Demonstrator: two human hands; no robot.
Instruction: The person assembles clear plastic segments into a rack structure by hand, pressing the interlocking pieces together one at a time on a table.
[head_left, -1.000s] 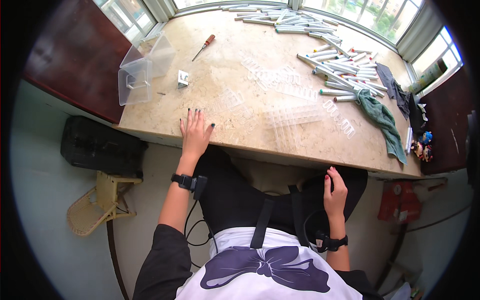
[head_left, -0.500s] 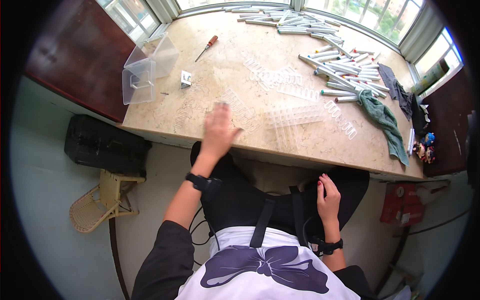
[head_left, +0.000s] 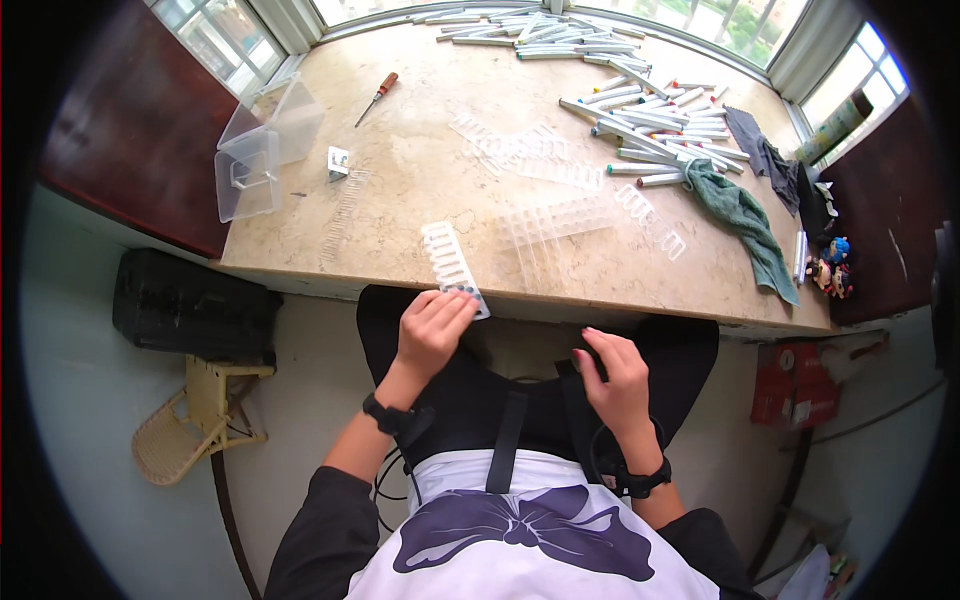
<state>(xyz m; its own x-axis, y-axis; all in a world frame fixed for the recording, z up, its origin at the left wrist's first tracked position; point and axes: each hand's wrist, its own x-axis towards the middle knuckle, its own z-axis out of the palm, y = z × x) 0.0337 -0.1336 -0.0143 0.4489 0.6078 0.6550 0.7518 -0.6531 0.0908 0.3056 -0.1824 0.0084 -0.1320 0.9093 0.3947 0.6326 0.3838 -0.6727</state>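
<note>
At the table's near edge my left hand (head_left: 437, 328) is closed on the lower end of a clear plastic slotted rack (head_left: 447, 256). The rack tilts with its far end toward the table and its near end past the edge. Over my lap my right hand (head_left: 618, 378) holds nothing, its thumb and fingers apart. Right of the held rack lies a clear plastic grid (head_left: 565, 220). More clear slotted pieces (head_left: 530, 155) lie in an overlapping heap behind it. One further slotted piece (head_left: 648, 218) rests to its right, and another thin one (head_left: 343, 220) lies at the left.
Many silver markers (head_left: 665, 125) are piled at the back right, beside a green cloth (head_left: 745, 220) and a grey cloth (head_left: 757, 150). A screwdriver (head_left: 377, 98) lies at the back left. Near it stand a small metal bracket (head_left: 338, 163) and clear plastic bins (head_left: 250, 180).
My left hand has taken up a slotted rack from the table and drawn it toward me. My right hand has risen from my lap and moved inward, its fingers parting.
</note>
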